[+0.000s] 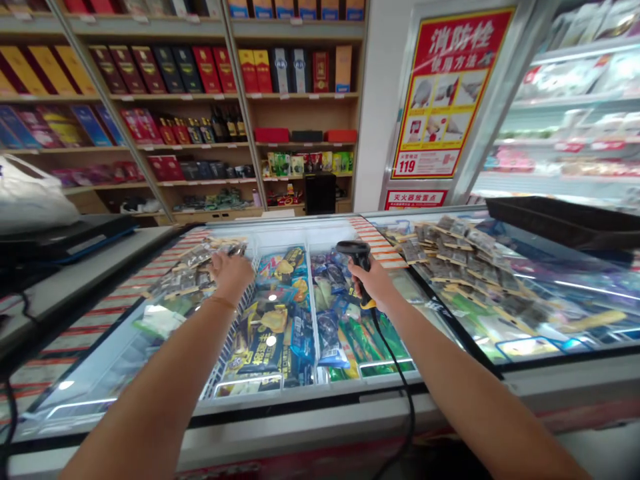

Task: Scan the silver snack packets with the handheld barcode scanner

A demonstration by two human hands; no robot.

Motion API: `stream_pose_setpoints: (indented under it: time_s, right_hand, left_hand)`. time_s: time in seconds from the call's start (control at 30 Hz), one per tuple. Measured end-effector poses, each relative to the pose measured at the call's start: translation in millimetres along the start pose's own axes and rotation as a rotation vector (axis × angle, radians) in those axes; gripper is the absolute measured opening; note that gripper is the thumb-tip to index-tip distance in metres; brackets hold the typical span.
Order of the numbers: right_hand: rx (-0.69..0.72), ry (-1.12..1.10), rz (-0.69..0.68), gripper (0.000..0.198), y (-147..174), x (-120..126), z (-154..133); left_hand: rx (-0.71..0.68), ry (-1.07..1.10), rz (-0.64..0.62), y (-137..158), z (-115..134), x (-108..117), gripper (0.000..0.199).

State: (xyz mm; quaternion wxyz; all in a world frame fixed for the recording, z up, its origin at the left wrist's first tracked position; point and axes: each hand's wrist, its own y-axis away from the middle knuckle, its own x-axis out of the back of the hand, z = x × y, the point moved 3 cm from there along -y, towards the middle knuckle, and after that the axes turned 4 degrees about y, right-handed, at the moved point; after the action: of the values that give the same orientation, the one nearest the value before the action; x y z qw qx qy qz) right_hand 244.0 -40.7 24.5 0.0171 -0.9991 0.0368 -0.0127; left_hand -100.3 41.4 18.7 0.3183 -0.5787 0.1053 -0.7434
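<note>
In my right hand [373, 280] is a black handheld barcode scanner [354, 250], its handle wrapped by my fingers. A dark cable [393, 347] runs from the handle down over the freezer's front edge. The scanner's head is above the freezer bins and points to the left. My left hand [233, 275] is at the far end of a pile of small dark packets [187, 273] on the left glass lid. Its fingers are curled on a small packet [237, 249], which shows just beyond them; the fingertips are partly hidden.
Under my hands a chest freezer [313, 300] holds bagged frozen goods in wire bins. More small packets [465, 257] lie on the right lid beside a black tray [565, 223]. A white plastic bag [33, 193] stands at left. Shelves [300, 97] of boxes line the back.
</note>
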Motion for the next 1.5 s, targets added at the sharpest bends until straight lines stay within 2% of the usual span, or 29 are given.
stream_pose_setpoints:
  time_s: [0.13,0.3,0.4,0.5,0.63,0.77,0.83,0.97,1.07,1.17,1.27,1.37,1.5]
  right_hand:
    - [-0.011,0.036,-0.005,0.03,2,4,13]
    - [-0.041,0.044,0.004,0.028,7,7,12]
    - [-0.028,0.038,0.011,0.028,9,8,10]
    - [0.01,0.03,0.02,0.029,8,10,10]
    - [0.026,0.035,0.03,0.031,9,13,14]
    - [0.03,0.058,0.046,0.03,11,15,13]
    - [0.031,0.068,0.048,0.029,13,15,11]
    - [0.054,0.096,0.016,0.029,15,14,7]
    - [0.064,0.114,-0.008,0.028,17,12,7]
    - [0.06,0.126,-0.03,0.027,19,9,9]
    - [0.067,0.151,-0.052,0.024,20,6,10]
    - [0.069,0.173,-0.051,0.024,22,5,10]
    - [0.052,0.152,-0.047,0.026,22,5,10]
  left_hand:
    - [0.004,0.028,0.044,2,-20,4,0.029]
    - [-0.031,0.087,0.035,12,-6,12,0.037]
    - [-0.106,0.062,0.006,25,19,18,0.044]
    - [-0.232,0.012,-0.063,48,56,18,0.045]
    - [-0.384,-0.085,-0.269,80,110,8,0.042]
    - [-0.369,-0.001,-0.405,91,148,3,0.034]
    - [-0.304,0.063,-0.389,88,156,3,0.032]
    - [-0.183,0.066,-0.285,82,152,-5,0.051]
    - [-0.137,0.054,-0.342,83,141,-18,0.051]
    - [-0.127,0.076,-0.338,83,134,-24,0.054]
    - [-0.054,0.148,-0.341,80,130,-26,0.065]
    - [0.016,0.196,-0.375,76,129,-25,0.064]
    - [0.042,0.185,-0.443,71,127,-23,0.065]
